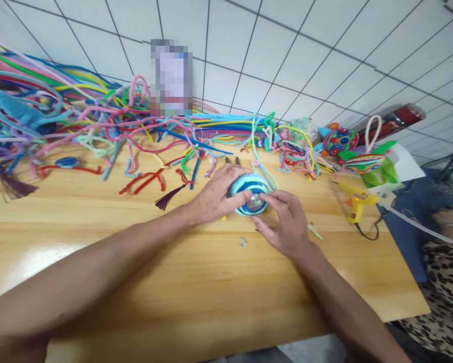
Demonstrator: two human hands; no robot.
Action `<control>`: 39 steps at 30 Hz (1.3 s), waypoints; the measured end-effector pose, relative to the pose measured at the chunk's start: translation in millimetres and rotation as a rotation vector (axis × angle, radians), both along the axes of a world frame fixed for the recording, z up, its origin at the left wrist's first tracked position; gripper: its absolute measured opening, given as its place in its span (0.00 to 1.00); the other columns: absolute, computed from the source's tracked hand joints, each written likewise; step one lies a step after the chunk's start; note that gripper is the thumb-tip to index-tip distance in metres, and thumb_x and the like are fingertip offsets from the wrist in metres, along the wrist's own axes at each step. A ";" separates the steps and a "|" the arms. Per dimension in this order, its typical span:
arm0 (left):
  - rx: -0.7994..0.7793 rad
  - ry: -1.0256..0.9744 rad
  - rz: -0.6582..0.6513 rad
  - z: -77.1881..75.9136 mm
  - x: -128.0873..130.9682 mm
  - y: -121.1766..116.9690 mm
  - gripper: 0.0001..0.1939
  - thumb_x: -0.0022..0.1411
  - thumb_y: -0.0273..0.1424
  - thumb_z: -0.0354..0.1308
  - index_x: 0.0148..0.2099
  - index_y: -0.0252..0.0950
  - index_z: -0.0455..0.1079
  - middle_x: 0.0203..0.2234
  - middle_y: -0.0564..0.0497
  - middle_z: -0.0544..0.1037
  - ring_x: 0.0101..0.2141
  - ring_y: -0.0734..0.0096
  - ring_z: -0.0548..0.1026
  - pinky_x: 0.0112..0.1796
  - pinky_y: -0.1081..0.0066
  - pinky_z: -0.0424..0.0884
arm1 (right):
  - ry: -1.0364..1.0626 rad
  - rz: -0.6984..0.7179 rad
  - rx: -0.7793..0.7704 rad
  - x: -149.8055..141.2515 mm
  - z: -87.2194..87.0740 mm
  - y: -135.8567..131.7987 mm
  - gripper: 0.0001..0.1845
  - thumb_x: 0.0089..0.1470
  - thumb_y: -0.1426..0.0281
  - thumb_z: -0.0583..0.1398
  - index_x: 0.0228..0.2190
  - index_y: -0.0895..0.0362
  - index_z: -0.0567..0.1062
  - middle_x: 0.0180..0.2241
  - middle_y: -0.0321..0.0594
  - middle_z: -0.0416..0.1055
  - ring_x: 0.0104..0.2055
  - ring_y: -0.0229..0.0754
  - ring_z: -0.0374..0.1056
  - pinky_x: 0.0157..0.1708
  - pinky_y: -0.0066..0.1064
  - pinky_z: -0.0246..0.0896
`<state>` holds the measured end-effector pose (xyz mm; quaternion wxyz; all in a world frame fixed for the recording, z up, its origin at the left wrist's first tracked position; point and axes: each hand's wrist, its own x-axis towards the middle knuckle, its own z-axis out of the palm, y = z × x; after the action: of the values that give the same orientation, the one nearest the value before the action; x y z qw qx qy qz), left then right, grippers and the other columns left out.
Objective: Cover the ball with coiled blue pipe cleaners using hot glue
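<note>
A round ball [250, 194] wound with blue, white and light-green pipe cleaners rests on the wooden table [135, 282], a clear bare patch showing at its front. My left hand [214, 196] cups its left side, fingers curled over the top. My right hand [286, 222] presses against its right front, fingers closed on the wound strands. A light-blue pipe cleaner [257, 151] trails up from the ball toward the pile behind.
A big heap of coloured pipe cleaners [78, 116] covers the table's back left and middle. Finished striped balls [340, 141] and a yellow glue gun [357, 201] lie at the right. Small offcuts [243, 242] lie near my hands. Another person's arm [451, 222] shows at the far right.
</note>
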<state>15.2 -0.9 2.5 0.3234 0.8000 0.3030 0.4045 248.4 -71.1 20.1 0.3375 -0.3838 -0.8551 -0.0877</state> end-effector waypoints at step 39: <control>-0.002 -0.077 -0.053 -3.8 0.6 1.0 0.22 0.74 0.38 0.59 0.65 0.37 0.66 0.58 0.40 0.76 0.60 0.55 0.73 0.63 0.53 0.70 | -0.042 -0.048 -0.007 5.5 -7.3 2.9 0.36 0.61 0.69 0.68 0.68 0.46 0.66 0.55 0.49 0.74 0.55 0.55 0.74 0.52 0.52 0.76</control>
<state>15.8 0.1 -1.4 0.3461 0.7914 0.2693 0.4258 253.9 -68.2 12.7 0.3158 -0.4034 -0.8529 -0.1012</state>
